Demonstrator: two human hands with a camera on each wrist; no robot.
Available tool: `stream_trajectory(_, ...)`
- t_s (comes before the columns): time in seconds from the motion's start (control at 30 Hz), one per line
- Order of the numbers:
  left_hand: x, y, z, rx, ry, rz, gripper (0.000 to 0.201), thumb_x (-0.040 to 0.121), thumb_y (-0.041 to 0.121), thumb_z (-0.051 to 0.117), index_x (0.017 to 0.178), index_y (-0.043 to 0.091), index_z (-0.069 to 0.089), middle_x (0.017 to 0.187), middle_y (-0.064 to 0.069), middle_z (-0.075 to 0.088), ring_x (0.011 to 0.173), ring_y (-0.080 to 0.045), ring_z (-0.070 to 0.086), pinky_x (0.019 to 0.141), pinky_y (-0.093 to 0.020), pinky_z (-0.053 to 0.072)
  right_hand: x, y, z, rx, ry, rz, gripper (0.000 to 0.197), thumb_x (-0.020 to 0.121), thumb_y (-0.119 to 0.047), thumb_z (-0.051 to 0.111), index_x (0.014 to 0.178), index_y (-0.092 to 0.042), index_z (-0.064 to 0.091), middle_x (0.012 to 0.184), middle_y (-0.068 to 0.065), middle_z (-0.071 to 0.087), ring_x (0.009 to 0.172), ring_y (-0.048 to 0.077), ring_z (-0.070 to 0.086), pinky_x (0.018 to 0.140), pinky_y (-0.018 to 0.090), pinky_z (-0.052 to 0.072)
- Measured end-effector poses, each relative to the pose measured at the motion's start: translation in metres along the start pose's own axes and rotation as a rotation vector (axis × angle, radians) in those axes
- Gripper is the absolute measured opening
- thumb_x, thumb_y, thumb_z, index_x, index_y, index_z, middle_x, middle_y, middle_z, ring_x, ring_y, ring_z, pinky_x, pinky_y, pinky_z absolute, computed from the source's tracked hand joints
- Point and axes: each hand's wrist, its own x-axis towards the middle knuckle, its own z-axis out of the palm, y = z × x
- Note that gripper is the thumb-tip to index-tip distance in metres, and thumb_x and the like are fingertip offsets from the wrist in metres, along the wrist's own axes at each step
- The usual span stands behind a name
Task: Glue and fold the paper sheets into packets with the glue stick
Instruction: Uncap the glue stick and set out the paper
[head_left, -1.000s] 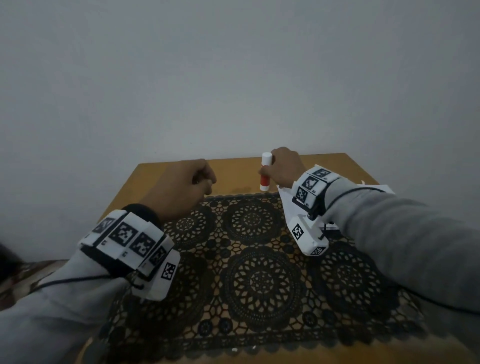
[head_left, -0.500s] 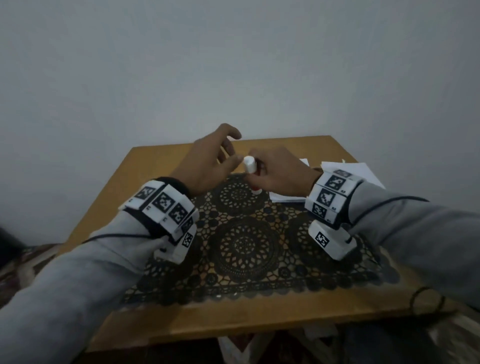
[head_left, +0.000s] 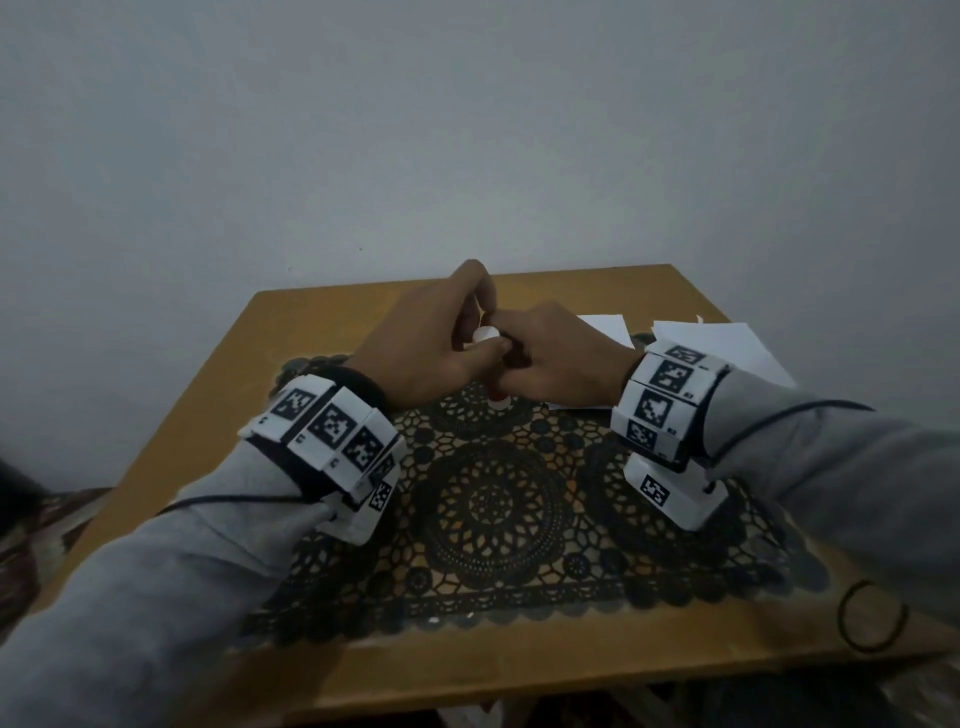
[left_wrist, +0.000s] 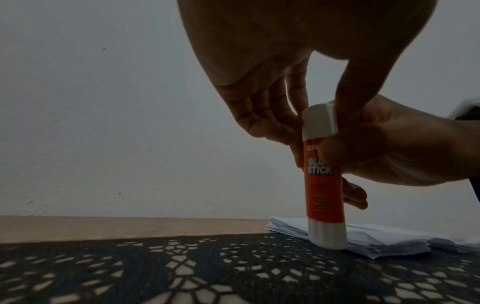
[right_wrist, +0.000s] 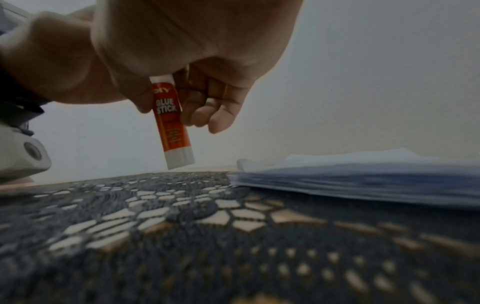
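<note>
Glue stick (left_wrist: 323, 179): orange plastic tube with white cap and white base, held upright just above the dark lace table mat (head_left: 498, 519), near its far edge.
Right hand (head_left: 561, 358): fingers and thumb curled round the tube's orange body.
Left hand (head_left: 426, 348): thumb and fingertips pinched the white cap (left_wrist: 320, 121) from above.
White paper sheets (left_wrist: 384, 240): loose stack lying flat on the mat's far right part, just beside the tube; a second white pile (head_left: 727, 348) lay further right of the mat.
Wooden table (head_left: 218, 405): carried the mat.
Progress: cap was on; judged the uncapping step. No sheet appeared glued or folded, so nearly all the task was left.
Head view: showed both hands meeting and both paper piles; the tube was mostly hidden.
Wrist views: showed the label, the cap grip and the gap under the base (right_wrist: 180, 159).
</note>
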Motion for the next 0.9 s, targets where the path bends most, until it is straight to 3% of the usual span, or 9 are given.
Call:
stream_trajectory(0.07,0.0,-0.003,0.0,0.034,-0.014,-0.013,0.022,0.085,0.021,0.064,0.096,0.017,0.045,0.068,0.008,0.051,0.058,-0.005,0.046,0.051,-0.017,0.031,0.002,0.0,0.003,-0.022,-0.018,0.032,0.013,0.08,-0.027,0.063,0.085,-0.02,0.053,0.066,-0.019,0.051,0.055,0.0,0.051,0.053,0.016,0.037)
stream_trajectory(0.2,0.0,-0.007,0.0,0.08,0.063,-0.048,0.011,0.088,0.017,0.059,0.098,0.014,0.055,0.075,0.005,0.056,0.063,-0.001,0.049,0.054,-0.011,0.031,0.002,0.002,0.003,-0.07,-0.061,0.092,0.016,0.085,-0.027,0.067,0.09,-0.02,0.054,0.072,-0.013,0.052,0.062,0.003,0.048,0.058,0.023,0.037)
stream_trajectory(0.3,0.001,-0.014,0.0,0.06,0.119,-0.101,0.009,0.091,0.017,0.057,0.098,0.015,0.062,0.084,0.002,0.06,0.07,-0.008,0.052,0.06,-0.014,0.035,-0.002,0.004,-0.003,-0.133,-0.104,0.159,0.026,0.087,-0.033,0.068,0.083,-0.03,0.042,0.071,-0.018,0.044,0.064,-0.001,0.043,0.058,0.024,0.032)
stream_trajectory(0.4,0.003,-0.016,0.004,0.042,0.07,-0.106,0.01,0.092,0.019,0.057,0.099,0.017,0.064,0.089,0.002,0.061,0.074,-0.006,0.053,0.063,-0.011,0.035,-0.008,0.006,-0.004,-0.193,-0.131,0.183,0.022,0.09,-0.037,0.064,0.091,-0.024,0.046,0.076,-0.012,0.046,0.067,0.005,0.044,0.058,0.023,0.031)
stream_trajectory(0.53,0.006,-0.012,0.013,0.045,0.06,-0.08,0.009,0.093,0.023,0.055,0.096,0.017,0.06,0.079,0.013,0.054,0.069,0.001,0.047,0.059,-0.012,0.03,-0.015,0.009,-0.007,-0.179,-0.185,0.226,0.026,0.095,-0.036,0.057,0.108,-0.016,0.047,0.086,0.0,0.057,0.071,0.014,0.051,0.061,0.026,0.034)
stream_trajectory(0.63,0.006,-0.015,0.014,0.021,0.042,-0.087,0.009,0.092,0.024,0.057,0.095,0.017,0.06,0.076,0.017,0.053,0.067,0.002,0.048,0.058,-0.014,0.032,-0.014,0.008,-0.005,-0.186,-0.208,0.232,0.028,0.096,-0.037,0.055,0.111,-0.016,0.044,0.083,-0.004,0.052,0.066,0.006,0.046,0.056,0.02,0.031)
stream_trajectory(0.8,0.009,-0.022,0.014,0.095,0.06,-0.175,0.016,0.092,0.03,0.058,0.088,0.014,0.059,0.07,0.011,0.052,0.062,-0.001,0.044,0.055,-0.021,0.03,-0.01,0.003,-0.002,-0.194,-0.196,0.24,0.022,0.097,-0.034,0.054,0.102,-0.022,0.036,0.072,-0.013,0.04,0.064,0.002,0.042,0.054,0.017,0.027)
stream_trajectory(0.9,0.011,-0.021,0.017,0.153,0.035,-0.253,0.031,0.093,0.04,0.053,0.083,0.011,0.056,0.069,0.004,0.052,0.061,-0.009,0.042,0.053,-0.025,0.029,-0.011,0.002,-0.005,-0.211,-0.2,0.253,0.022,0.097,-0.033,0.055,0.106,-0.016,0.043,0.076,-0.009,0.045,0.065,0.006,0.043,0.054,0.016,0.027)
